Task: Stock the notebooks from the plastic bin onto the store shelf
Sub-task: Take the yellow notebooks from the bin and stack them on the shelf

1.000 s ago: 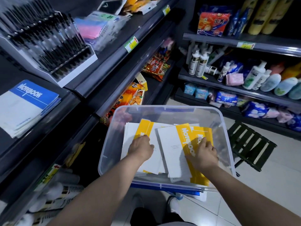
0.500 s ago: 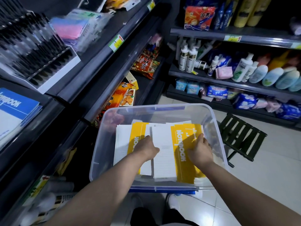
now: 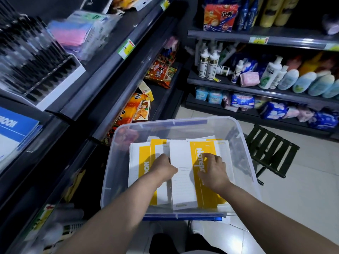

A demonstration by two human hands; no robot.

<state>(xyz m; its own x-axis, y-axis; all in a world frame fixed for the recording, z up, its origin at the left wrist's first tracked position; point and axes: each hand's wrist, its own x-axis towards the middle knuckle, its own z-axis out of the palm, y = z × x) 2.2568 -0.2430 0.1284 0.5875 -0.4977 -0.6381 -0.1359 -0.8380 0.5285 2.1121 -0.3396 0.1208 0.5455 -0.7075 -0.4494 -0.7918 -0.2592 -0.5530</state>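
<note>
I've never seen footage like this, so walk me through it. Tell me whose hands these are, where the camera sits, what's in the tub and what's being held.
No machine here: these are a person's bare hands, filmed by one camera worn on the head, looking down. The clear plastic bin holds yellow-and-white notebooks. The left hand grips the top notebook by its left edge; the right hand touches its yellow band, grip unclear. Blue notebooks lie on the store shelf at left.
</note>
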